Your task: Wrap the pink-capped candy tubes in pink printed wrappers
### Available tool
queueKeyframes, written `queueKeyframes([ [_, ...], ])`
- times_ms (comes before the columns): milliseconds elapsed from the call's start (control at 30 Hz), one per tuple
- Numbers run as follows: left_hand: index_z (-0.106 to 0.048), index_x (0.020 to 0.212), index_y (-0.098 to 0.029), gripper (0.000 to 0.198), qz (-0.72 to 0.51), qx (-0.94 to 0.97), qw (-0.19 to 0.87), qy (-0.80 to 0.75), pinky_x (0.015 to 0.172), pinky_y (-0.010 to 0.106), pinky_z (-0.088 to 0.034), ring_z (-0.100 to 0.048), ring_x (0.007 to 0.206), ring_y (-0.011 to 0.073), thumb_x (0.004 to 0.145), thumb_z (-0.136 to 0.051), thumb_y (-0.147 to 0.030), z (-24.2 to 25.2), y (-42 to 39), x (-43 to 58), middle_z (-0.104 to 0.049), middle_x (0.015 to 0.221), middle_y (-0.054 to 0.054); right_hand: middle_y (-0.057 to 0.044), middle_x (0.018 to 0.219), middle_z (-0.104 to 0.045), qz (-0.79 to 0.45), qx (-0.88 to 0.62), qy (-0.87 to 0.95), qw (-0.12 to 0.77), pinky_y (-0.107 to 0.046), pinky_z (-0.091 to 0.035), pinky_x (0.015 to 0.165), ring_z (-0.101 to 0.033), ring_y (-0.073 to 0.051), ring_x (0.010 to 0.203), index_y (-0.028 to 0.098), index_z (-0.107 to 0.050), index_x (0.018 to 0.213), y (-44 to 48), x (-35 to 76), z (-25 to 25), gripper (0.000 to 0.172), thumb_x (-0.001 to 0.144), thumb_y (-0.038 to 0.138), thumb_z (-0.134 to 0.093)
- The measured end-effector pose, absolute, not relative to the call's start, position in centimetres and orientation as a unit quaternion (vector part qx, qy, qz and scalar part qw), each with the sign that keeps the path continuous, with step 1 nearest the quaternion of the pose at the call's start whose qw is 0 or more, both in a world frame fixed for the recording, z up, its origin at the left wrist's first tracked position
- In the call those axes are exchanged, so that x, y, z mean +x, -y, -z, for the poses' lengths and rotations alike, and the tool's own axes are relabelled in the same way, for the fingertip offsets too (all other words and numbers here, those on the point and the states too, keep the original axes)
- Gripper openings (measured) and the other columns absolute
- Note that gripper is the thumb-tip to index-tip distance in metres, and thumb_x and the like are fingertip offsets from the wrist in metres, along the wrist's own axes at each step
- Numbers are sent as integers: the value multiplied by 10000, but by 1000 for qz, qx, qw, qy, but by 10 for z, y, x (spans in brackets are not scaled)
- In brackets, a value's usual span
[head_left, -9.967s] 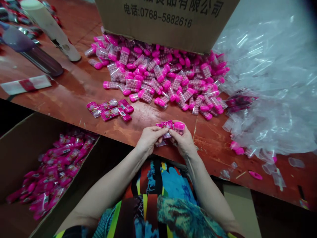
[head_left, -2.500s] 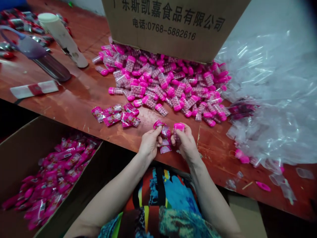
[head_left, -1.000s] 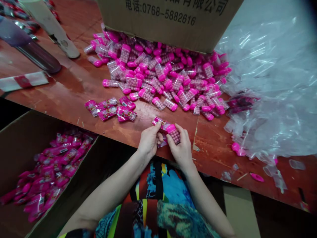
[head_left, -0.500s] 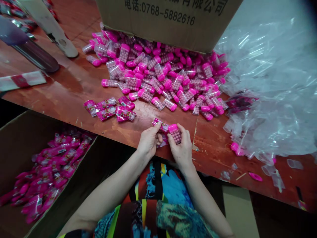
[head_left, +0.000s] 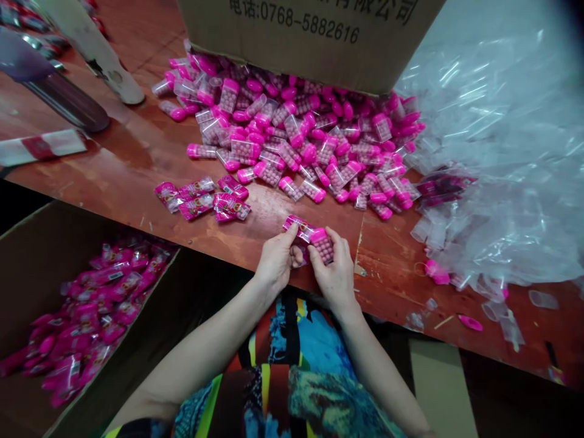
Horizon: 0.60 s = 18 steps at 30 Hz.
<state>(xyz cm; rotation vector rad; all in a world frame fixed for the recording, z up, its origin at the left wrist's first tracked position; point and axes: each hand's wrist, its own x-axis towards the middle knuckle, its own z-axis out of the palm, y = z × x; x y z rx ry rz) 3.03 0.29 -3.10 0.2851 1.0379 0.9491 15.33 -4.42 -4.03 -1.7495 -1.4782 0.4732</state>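
Observation:
Pinched in my left hand (head_left: 276, 258) is a printed pink plastic wrapper (head_left: 298, 226). My right hand (head_left: 335, 274) grips a small clear candy box (head_left: 325, 248) with a pink cap, full of pink round candies. The capped end of the box meets the wrapper's right end; whether it is inside the wrapper I cannot tell. Both hands are at the table's front edge. To their left on the table lie several printed pink wrappers (head_left: 196, 198). Beyond them spreads a big heap of pink-capped candy boxes (head_left: 292, 131).
A cardboard box (head_left: 310, 42) stands behind the heap. Clear plastic bags (head_left: 502, 182) cover the table's right side. Below the left edge, an open carton (head_left: 27, 243) holds pink wrapped packs (head_left: 100, 310). A bottle (head_left: 68, 97) and white cylinder (head_left: 109, 67) stand at the back left.
The wrapper in my left hand has turned flatter and come closer against the candy box. My right hand has barely moved.

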Motion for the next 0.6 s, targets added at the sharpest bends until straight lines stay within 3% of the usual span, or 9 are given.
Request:
queueKeyframes([
  [233,-548,651,-166,476,-372,205,779,-462,366,190,-165,-348,330,41,770,-785,-562,30,1,31,-456,400,-45,-119,1196,-629,-250,-654,595,396,-478,-526,994,-630,-277,1127,227,-552,1362,47,150,40,441,942,339,-627],
  [333,-572,684,-158,426,-356,203,799,-440,373,193,-130,-302,334,25,731,-840,-486,29,-1,28,-445,424,-64,-112,1271,-614,-337,-618,555,445,-452,-529,996,-629,-258,1140,246,-526,1366,46,151,44,489,908,337,-668],
  [433,-597,704,-155,380,-363,205,815,-402,400,196,-173,-293,350,31,771,-813,-461,25,-4,23,-412,406,-72,-61,1123,-647,-472,-569,455,496,-311,-571,702,-650,-159,803,272,-477,1389,48,156,44,506,928,390,-647],
  [500,-607,695,-155,372,-361,229,820,-382,421,201,-204,-335,369,44,803,-785,-463,22,-6,20,-416,398,-58,-1,909,-639,-564,-532,388,498,-228,-453,494,-518,-93,548,284,-469,1387,51,159,42,465,965,424,-602],
  [600,-636,715,-144,371,-349,264,818,-373,429,211,-194,-360,382,45,811,-775,-474,18,-6,17,-472,436,-33,61,715,-570,-668,-467,306,492,-186,-277,387,-319,-54,401,298,-454,1384,53,163,36,467,971,469,-587],
])
